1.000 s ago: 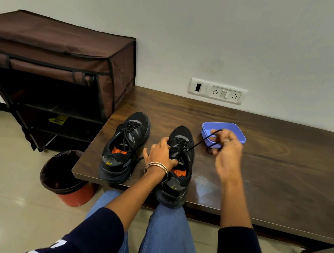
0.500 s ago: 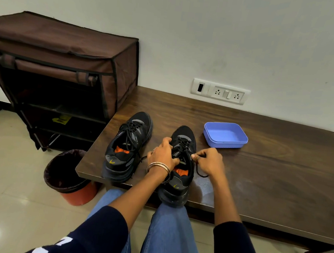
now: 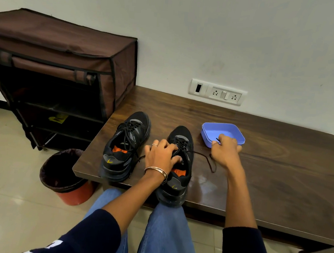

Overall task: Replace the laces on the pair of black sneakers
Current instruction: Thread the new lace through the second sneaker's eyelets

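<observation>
Seen from a head-worn camera looking down, a person sits at the near edge of a dark wooden worktop (image 3: 280,181), legs in blue jeans (image 3: 167,241) at 6 o'clock and dark sleeves at the bottom corners. Two black sneakers stand side by side on the worktop, heels toward the person, toes pointing away. The right sneaker (image 3: 180,167) sits just above the knees, its heel overhanging the worktop's near edge. The left hand (image 3: 161,157), wearing a bangle and a ring, rests on this sneaker's lacing, fingers curled and gripping the tongue area. A black lace (image 3: 202,155) runs from that sneaker toward 3 o'clock across the wood, loops down, and rises into the right hand (image 3: 224,152), whose fingers are curled around it, with the lace tip poking out above the index finger. The left sneaker (image 3: 125,146), at 9 o'clock of the first, is fully laced, with orange lining visible inside. Just beyond the right hand, at 1 o'clock, sits a shallow blue plastic tray (image 3: 226,131). On the floor at 8 o'clock stands a red bin (image 3: 66,177) with a dark liner. Further off at 10 o'clock is a brown fabric shoe rack (image 3: 65,58). A white socket panel (image 3: 218,92) is mounted on the wall at 12 o'clock.
</observation>
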Demonstrator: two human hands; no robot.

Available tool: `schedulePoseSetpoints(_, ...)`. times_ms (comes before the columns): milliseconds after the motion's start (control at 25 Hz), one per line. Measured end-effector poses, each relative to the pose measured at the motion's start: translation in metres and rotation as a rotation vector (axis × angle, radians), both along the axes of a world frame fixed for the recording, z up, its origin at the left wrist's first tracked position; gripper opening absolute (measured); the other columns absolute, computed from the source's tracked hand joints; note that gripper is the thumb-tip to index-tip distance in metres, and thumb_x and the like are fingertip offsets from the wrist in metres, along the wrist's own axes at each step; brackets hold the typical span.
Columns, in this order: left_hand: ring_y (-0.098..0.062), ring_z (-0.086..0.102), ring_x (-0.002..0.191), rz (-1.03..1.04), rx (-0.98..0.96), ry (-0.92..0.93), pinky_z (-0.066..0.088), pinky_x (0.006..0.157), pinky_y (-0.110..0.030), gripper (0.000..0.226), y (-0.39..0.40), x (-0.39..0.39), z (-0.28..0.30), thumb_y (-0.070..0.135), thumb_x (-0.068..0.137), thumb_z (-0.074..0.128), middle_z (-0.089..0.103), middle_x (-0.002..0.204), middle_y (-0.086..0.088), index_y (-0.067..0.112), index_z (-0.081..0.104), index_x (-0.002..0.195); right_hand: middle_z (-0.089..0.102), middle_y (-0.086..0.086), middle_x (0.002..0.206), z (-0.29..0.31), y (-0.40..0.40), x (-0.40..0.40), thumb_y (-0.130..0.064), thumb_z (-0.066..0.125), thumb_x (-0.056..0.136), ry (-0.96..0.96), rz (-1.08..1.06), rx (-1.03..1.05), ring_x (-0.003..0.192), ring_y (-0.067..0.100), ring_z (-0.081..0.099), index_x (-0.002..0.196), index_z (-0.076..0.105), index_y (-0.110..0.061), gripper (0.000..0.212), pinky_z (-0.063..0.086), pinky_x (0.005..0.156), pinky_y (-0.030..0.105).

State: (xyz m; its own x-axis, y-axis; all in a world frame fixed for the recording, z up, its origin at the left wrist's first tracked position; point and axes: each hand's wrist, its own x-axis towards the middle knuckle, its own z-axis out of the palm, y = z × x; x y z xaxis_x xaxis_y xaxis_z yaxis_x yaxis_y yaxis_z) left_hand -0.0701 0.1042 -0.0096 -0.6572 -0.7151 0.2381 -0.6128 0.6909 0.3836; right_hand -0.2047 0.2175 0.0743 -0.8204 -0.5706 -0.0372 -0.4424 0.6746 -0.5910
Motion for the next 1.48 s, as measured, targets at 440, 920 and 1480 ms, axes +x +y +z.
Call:
schedulePoseSetpoints(440,-0.031,0.062,0.101,0.015,0.316,0.078,0.049,0.083,-0.035,0.026,-0.006,-0.002,0.021,0.036,0.09,0.058,0.07,0.108,-0.007,0.027,0.071,0.111,0.072,0.006,0.082,-0.039,-0.031,0.043,0.008,0.057,0.088,-0.099,0.001,-0.399,0.049,0.011,0.064,0.092,0.064,-0.014,0.024,0.051,0.051,0.017)
schedulePoseSetpoints(920,-0.028,0.063,0.101,0.099,0.494,0.137,0.049,0.083,-0.033,0.021,-0.012,-0.001,0.02,0.034,0.092,0.059,0.071,0.108,-0.006,0.028,0.073,0.106,0.054,0.013,0.108,-0.063,-0.046,0.06,-0.012,0.052,0.091,0.302,0.074,-0.024,0.092,0.026,0.056,0.093,0.072,-0.002,0.022,0.033,0.068,0.024)
schedulePoseSetpoints(1480,-0.024,0.064,0.098,0.139,0.566,0.181,0.049,0.083,-0.032,0.018,-0.013,0.004,0.022,0.035,0.09,0.063,0.072,0.104,-0.003,0.029,0.075,0.101,0.058,0.009,0.096,-0.072,-0.047,0.059,-0.012,0.064,0.087,0.187,0.035,-0.234,0.085,0.02,0.057,0.083,0.073,-0.002,0.014,0.035,0.068,0.024)
